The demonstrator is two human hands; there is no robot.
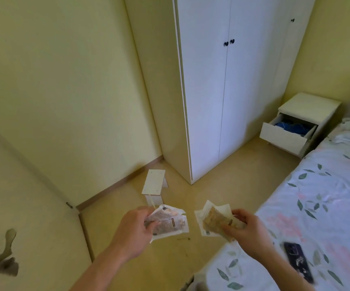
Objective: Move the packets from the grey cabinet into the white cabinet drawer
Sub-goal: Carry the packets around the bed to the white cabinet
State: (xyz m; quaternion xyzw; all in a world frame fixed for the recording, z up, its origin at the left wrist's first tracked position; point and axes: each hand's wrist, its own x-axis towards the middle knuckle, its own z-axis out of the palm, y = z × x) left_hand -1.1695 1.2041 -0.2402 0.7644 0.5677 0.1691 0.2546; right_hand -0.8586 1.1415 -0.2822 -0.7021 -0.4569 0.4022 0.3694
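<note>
Head view: left grip holds packets; right grip holds more packets, open drawer at two o'clock.

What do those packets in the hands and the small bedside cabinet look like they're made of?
Packets: apparently thin plastic film, partly clear, crinkled and slightly glossy; the contents show through. Cabinet: seemingly white laminated board with a smooth matte face and flat square edges; the core is hidden.

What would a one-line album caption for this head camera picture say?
Both hands, left hand and right hand, hold packets across the room from the open white drawer.
</note>
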